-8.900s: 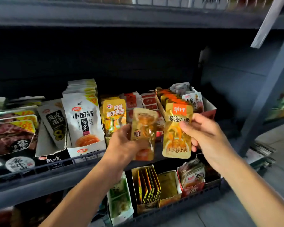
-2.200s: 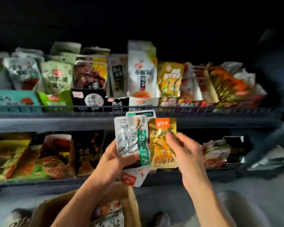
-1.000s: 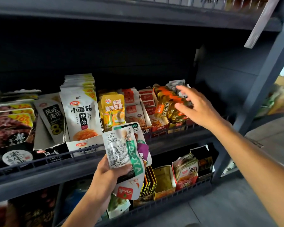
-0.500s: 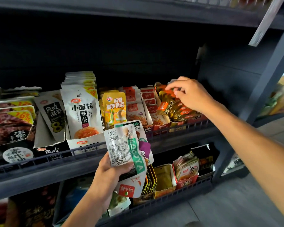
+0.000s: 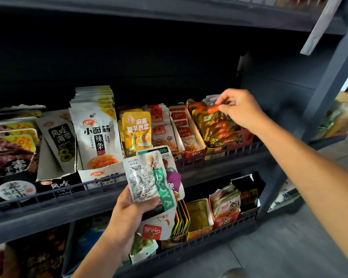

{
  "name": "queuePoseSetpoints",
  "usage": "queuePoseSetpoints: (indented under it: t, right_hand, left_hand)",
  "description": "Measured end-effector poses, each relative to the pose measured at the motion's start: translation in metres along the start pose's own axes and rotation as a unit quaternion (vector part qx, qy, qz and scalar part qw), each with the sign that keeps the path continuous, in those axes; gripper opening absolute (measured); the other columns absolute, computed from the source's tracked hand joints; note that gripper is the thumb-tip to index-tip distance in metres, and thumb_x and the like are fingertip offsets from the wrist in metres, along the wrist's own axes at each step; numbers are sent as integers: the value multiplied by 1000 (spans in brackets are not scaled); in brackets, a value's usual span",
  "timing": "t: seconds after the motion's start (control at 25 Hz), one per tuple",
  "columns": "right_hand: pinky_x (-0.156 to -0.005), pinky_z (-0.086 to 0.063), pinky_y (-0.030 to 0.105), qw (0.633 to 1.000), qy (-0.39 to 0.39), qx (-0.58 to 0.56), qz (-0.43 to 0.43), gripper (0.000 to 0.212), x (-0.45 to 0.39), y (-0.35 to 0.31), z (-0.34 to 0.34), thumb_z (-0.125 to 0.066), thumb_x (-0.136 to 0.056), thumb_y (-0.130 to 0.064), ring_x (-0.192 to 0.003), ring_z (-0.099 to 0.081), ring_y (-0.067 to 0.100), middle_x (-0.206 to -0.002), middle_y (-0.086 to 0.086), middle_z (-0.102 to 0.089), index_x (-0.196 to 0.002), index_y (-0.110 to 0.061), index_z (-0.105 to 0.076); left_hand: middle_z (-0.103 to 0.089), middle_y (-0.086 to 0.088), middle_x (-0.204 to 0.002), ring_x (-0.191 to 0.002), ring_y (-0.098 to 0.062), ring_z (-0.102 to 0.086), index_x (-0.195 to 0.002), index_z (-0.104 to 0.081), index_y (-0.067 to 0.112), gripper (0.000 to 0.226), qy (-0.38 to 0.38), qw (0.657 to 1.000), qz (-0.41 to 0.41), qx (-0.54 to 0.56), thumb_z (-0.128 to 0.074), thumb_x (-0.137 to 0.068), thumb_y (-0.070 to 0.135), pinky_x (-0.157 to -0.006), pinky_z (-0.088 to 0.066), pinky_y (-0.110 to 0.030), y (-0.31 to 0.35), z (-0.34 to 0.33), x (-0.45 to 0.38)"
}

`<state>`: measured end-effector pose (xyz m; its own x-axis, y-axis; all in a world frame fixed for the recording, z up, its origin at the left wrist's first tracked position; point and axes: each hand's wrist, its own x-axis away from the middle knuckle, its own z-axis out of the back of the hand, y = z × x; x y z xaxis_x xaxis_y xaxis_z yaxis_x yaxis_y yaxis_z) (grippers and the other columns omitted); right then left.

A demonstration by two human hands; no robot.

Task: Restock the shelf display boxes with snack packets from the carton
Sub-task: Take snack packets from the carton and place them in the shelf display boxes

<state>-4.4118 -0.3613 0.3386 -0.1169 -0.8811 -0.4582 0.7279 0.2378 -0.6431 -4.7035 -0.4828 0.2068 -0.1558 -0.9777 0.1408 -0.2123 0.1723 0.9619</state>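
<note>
A dark metal shelf unit (image 5: 54, 213) filled the view, its tiers fronted by low wire rails and backed by shadow; a grey floor (image 5: 289, 247) showed at the lower right. On the middle tier stood a row of open display boxes; a white box of spicy strip packets (image 5: 97, 137) stood left of centre, a yellow packet (image 5: 138, 131) upright just beside it, and red-and-white packets (image 5: 181, 125) further right. The rightmost display box (image 5: 225, 146) on that tier held gold packets with orange tops (image 5: 215, 127), stacked leaning one over another; the right hand (image 5: 239, 109) reached over this box, its thumb and forefinger pinching the orange top edge of the rearmost gold packet, the other fingers curled; the packet sat in the box below the fingertips. The left hand (image 5: 133, 209) was lower and nearer the camera, in front of the middle tier's rail; its fingers and thumb were curled round the lower part of a fanned bunch of white snack packets (image 5: 149, 181), the front one bearing a green band; the bunch rose above the grip and one packet with a red logo hung below it. On the tier beneath stood more boxes; a gold box (image 5: 199, 215) and a red box of packets (image 5: 225, 205) sat side by side.
</note>
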Motion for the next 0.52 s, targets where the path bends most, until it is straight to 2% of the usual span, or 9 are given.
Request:
queuePoseSetpoints:
  t: [0.12, 0.2, 0.24, 0.32, 0.4, 0.44, 0.52]
  right_hand:
    - [-66, -45, 19, 998, -15, 9, -55, 14, 7, 28, 5, -63, -92, -6, -85, -64, 13, -89, -5, -67, -91, -20, -66]
    - [-67, -42, 18, 998, 1, 53, -41, 12, 14, 40, -1, -58, -97, -15, -91, -63, 10, -99, -8, -66, -98, -22, -68]
    - [-72, -43, 20, 997, 34, 73, -8, 17, 20, 40, -3, -54, -100, -22, -97, -62, 11, -107, -7, -66, -107, -22, -69]
    - [-92, -43, 30, 982, 86, 126, 110, 36, 31, 40, -11, -45, -101, -37, -118, -56, 18, -130, -1, -61, -127, -19, -62]
    - [-109, -33, 43, 946, 36, 245, 210, 57, 47, 49, -20, -40, -97, -53, -137, -41, 24, -151, 4, -45, -143, -19, -47]
    - [-115, -26, 48, 922, 2, 312, 228, 68, 54, 57, -26, -38, -94, -61, -144, -32, 24, -158, 3, -35, -148, -20, -39]
    - [-119, -19, 53, 907, -20, 369, 202, 80, 56, 66, -31, -33, -90, -72, -150, -20, 25, -163, 3, -21, -153, -22, -28]
  left_hand:
    - [-76, -5, -105, -91, -27, -73, -117, -63, 22, 45, -5, 1000, 2, 3, -64, -82, -7, -79, -54, -45, -2, -4, 1]
    - [-76, -5, -105, -91, -27, -73, -116, -63, 23, 44, -8, 1000, 3, -3, -65, -82, -6, -80, -55, -46, -2, -7, 2]
    - [-76, -4, -105, -91, -27, -73, -115, -63, 23, 44, -7, 1000, 2, -6, -65, -82, -6, -81, -55, -47, -2, -7, 2]
    - [-76, -4, -104, -90, -27, -74, -115, -63, 23, 44, -4, 1000, 1, -7, -65, -82, -7, -79, -55, -45, -2, -6, 2]
    - [-77, -5, -102, -87, -27, -74, -114, -63, 22, 44, 1, 1000, 2, -1, -64, -82, -8, -73, -55, -42, -2, -4, 2]
    - [-77, -5, -102, -87, -28, -74, -114, -63, 21, 44, 3, 1000, 3, 0, -64, -82, -8, -71, -55, -41, -3, -5, 3]
    - [-76, -6, -103, -88, -29, -74, -116, -63, 20, 44, 6, 1000, 5, 0, -64, -82, -8, -72, -56, -42, -4, -5, 2]
